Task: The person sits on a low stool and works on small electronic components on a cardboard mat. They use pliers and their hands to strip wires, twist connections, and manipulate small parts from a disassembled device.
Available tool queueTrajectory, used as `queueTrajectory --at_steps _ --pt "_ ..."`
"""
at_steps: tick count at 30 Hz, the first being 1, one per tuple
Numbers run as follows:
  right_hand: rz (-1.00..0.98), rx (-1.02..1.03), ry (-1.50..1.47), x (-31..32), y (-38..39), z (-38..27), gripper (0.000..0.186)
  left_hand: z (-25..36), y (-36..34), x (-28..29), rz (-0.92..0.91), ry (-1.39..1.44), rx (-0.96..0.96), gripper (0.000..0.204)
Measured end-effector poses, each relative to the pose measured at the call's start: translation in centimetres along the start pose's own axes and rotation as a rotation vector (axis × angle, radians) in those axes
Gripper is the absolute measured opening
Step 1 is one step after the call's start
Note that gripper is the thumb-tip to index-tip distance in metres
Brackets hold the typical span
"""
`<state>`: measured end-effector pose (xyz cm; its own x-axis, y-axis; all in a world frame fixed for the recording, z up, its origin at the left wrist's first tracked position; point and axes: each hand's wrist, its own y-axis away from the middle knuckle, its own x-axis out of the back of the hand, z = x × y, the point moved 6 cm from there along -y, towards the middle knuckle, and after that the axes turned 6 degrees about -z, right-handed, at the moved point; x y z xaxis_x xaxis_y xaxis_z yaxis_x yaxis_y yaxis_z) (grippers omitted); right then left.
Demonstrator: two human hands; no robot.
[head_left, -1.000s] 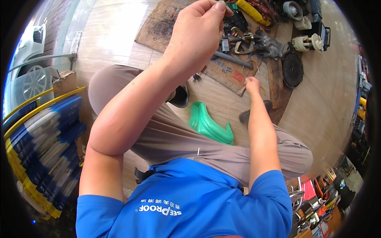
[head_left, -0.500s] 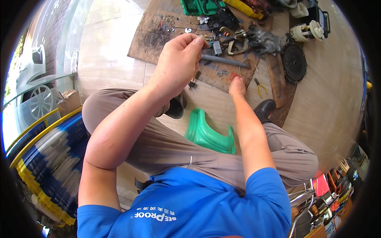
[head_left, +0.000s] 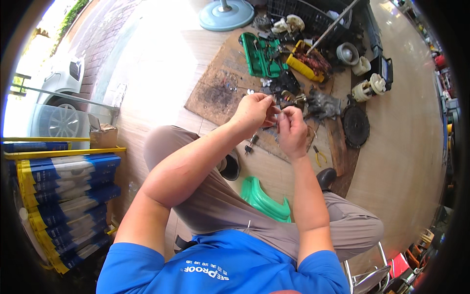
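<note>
My left hand [head_left: 253, 112] and my right hand [head_left: 293, 128] meet in the air above a stained sheet of cardboard [head_left: 203, 100]. Thumb and fingers of both are pinched, their tips almost touching. Whatever lies between them is too small to make out. Under and just beyond the hands are dark metal parts and tools, partly hidden by them. A grey work glove [head_left: 323, 105] lies to the right of my fingers. Nearer to me, yellow-handled pliers [head_left: 320, 156] rest on the floor past my right wrist. A small dark part with a connector [head_left: 250, 144] sits below my left hand.
Beyond the hands lie a green tool case [head_left: 254, 59], a yellow container [head_left: 301, 61] and a black crate [head_left: 289, 10]. To the right are a black disc [head_left: 355, 126] and a wooden board [head_left: 336, 144]. A green plastic stool [head_left: 264, 201] stands between my legs.
My right hand has come up from the cardboard's near edge to meet my left hand, which is lower and nearer the middle. The view has tilted, showing more of the far side.
</note>
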<state>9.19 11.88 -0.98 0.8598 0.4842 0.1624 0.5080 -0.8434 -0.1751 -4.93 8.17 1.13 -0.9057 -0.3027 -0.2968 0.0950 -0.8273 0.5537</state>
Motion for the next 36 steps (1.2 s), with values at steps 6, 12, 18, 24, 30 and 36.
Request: queueTrajectory --at_steps 6,12,18,24,30,36 --pt "-0.021 0.298 0.308 -1.1 0.7 -6.7 0.014 1.7 1.9 -0.2 -0.005 0.130 -0.126 0.024" --pt "-0.094 0.314 0.461 -2.2 0.7 -6.7 0.021 1.2 1.9 0.0 -0.096 0.098 -0.152 0.027" --pt "-0.133 0.275 0.518 -3.0 0.3 -6.0 0.024 1.9 2.3 -0.1 -0.130 0.089 -0.250 0.027" --pt "-0.053 0.316 0.370 -2.8 0.4 -7.9 0.016 1.5 1.4 0.2 -0.054 0.018 -0.273 0.023" --pt "0.002 0.315 0.308 -3.8 1.2 -7.5 0.022 2.4 1.8 1.0 0.124 0.214 -0.382 0.024" --pt "0.037 0.230 0.138 -4.6 2.1 -7.1 0.021 3.5 2.5 1.1 0.182 0.266 -0.439 0.025"
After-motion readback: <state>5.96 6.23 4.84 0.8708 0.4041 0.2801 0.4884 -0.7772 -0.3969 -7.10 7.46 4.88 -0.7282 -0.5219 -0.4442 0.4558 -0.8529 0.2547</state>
